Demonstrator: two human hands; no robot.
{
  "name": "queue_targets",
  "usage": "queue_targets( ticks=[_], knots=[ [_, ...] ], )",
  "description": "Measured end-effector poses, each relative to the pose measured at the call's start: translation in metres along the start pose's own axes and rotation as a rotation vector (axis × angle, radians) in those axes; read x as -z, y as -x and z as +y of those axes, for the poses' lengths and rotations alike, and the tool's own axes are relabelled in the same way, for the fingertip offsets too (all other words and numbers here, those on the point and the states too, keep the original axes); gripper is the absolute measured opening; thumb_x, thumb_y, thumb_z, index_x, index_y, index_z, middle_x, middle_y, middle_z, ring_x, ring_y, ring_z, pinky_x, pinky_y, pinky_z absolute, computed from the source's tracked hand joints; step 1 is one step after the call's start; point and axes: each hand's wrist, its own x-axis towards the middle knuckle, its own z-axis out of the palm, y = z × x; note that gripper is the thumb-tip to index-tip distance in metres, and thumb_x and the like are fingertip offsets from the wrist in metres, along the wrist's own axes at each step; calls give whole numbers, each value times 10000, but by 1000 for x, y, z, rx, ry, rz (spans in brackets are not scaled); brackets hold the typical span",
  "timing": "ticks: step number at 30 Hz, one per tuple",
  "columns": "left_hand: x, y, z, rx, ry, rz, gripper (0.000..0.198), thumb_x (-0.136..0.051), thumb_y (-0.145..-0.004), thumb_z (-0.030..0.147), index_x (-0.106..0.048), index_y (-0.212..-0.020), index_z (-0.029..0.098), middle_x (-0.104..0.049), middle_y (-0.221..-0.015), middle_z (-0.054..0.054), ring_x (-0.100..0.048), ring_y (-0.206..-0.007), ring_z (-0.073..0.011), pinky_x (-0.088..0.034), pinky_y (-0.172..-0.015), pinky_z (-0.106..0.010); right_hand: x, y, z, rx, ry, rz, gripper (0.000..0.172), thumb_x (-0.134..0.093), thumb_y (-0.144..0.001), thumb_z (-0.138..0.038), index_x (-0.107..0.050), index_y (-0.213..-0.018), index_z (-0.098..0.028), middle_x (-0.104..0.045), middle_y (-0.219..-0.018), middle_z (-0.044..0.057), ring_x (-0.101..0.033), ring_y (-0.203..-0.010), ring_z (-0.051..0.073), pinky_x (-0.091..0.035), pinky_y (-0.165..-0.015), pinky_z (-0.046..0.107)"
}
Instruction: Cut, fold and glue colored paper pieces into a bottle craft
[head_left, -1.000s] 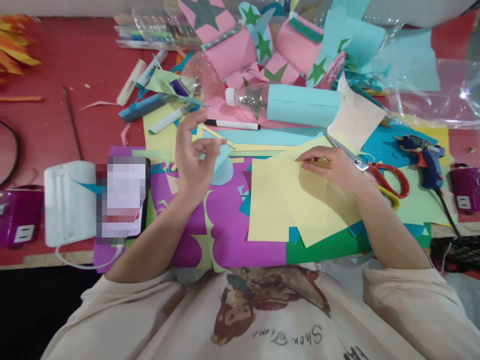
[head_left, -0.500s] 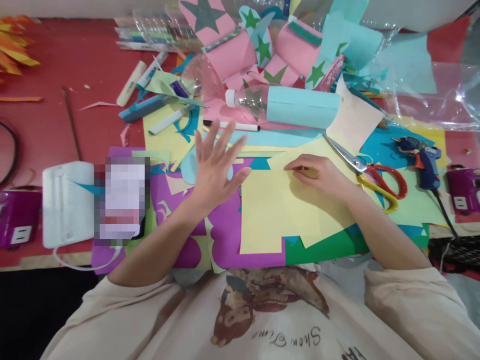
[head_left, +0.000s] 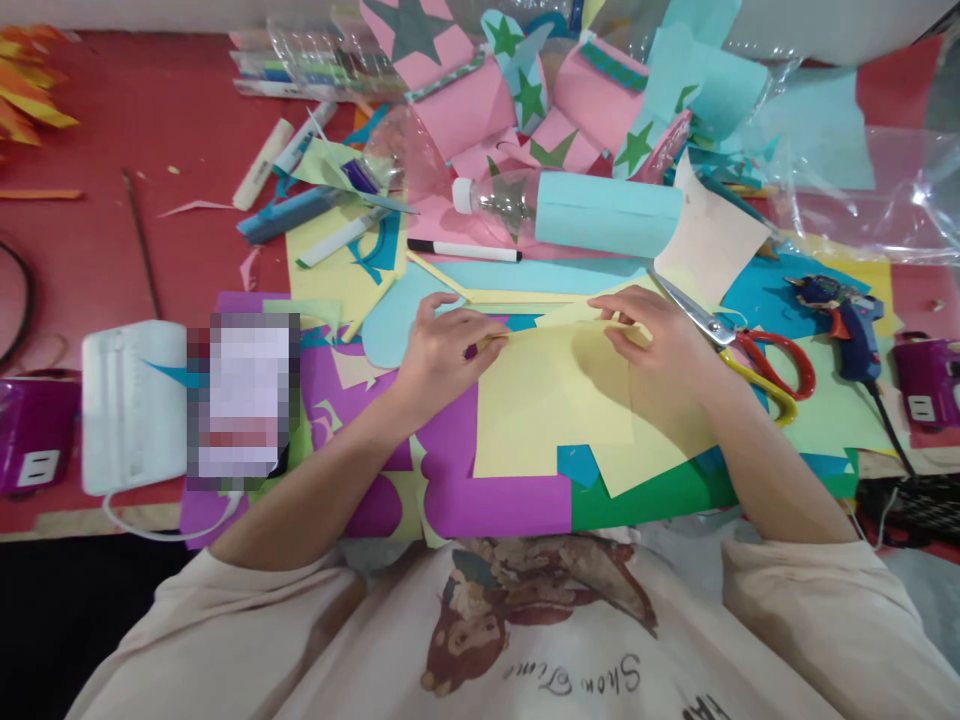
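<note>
A pale yellow sheet of paper [head_left: 540,400] with a notched lower edge lies in front of me, overlapping another yellow sheet [head_left: 667,430]. My left hand [head_left: 450,350] pinches its upper left corner between thumb and fingers. Over the upper right part of the paper hovers my right hand [head_left: 656,330], its fingers loosely bent and the thumb apart from them, with nothing visible between them. Scissors [head_left: 724,335] with red and yellow handles lie just right of that hand. A black-and-white marker [head_left: 465,250] rests beyond both hands.
Behind the marker lies a clear bottle wrapped in light blue paper [head_left: 607,212]. A blue glue gun [head_left: 855,325] sits at the right. To the left are a white device [head_left: 135,410] and a blurred phone [head_left: 247,400]. Pink star-decorated paper pieces [head_left: 465,105] pile up at the back.
My left hand has come down from spread fingers to a pinch on the yellow paper's corner. The right fingers have loosened from the top edge, and the sheet has shifted slightly away from me.
</note>
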Motion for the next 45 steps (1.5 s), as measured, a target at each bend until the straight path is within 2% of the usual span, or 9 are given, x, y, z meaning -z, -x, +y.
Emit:
queue_targets(
  ticks=[3,8,11,13,16,23,27,32,45],
  knots=[
    [0,2,3,-54,-55,54,214,-471,-936,332,-663,-1011,275,-723,-1110,-23,-653,-1073,-200,-322,-1108,-478,2,1,0,15,41,39,277,-491,-845,-114,-659,-1008,-262,-689,-937,46,-646,-905,219,-520,-786,386],
    [2,15,30,-243,-175,79,547,-468,-931,513,-426,-1377,200,-396,-1513,-168,-360,-1422,-276,-352,-1105,-448,-1,3,1,26,63,45,230,-481,-864,-115,-655,-956,-232,-683,-923,65,-647,-910,228,-529,-773,387],
    [0,27,53,-488,-249,-210,457,-386,-978,454,-442,-1380,243,-470,-1478,-105,-444,-1370,-232,-358,-1113,-410,0,3,2,34,123,21,226,-473,-887,-139,-653,-979,-240,-687,-949,63,-642,-932,231,-526,-800,397],
    [-5,34,64,-470,-318,-378,474,-423,-970,437,-448,-1396,230,-425,-1511,-108,-404,-1402,-248,-356,-1123,-415,1,3,-1,54,186,14,249,-451,-902,-137,-657,-984,-250,-690,-949,58,-639,-930,228,-520,-817,399],
    [-13,41,68,-427,-386,-459,465,-429,-975,398,-458,-1400,210,-388,-1532,-117,-373,-1422,-264,-357,-1129,-431,3,9,-10,128,275,17,287,-430,-904,-103,-666,-985,-245,-709,-976,55,-636,-944,223,-515,-844,394],
    [-16,55,74,-474,-464,-260,396,-444,-969,265,-520,-1340,151,-512,-1441,-123,-479,-1344,-235,-405,-1095,-366,-8,40,-26,239,405,-19,278,-465,-900,-52,-658,-1083,-134,-724,-1102,82,-649,-1008,220,-535,-853,364],
    [-17,59,82,-367,-472,-154,437,-453,-965,342,-477,-1378,198,-462,-1485,-106,-437,-1374,-260,-351,-1136,-445,-14,50,-26,259,451,0,257,-488,-900,-51,-666,-1078,-101,-720,-1132,90,-658,-1033,219,-555,-852,350],
    [-27,61,78,-218,-483,-181,528,-394,-978,411,-399,-1440,156,-406,-1514,-157,-386,-1406,-312,-352,-1125,-495,-14,53,-32,260,504,1,241,-492,-912,-79,-681,-1061,-88,-717,-1146,100,-663,-1059,219,-566,-866,343],
    [-38,63,73,-195,-427,-214,523,-349,-986,414,-423,-1432,151,-406,-1506,-186,-398,-1397,-326,-356,-1110,-489,-32,74,-40,131,544,-30,374,-506,-940,-244,-576,-1248,-44,-606,-1332,163,-558,-1248,276,-500,-991,391]
  ],
)
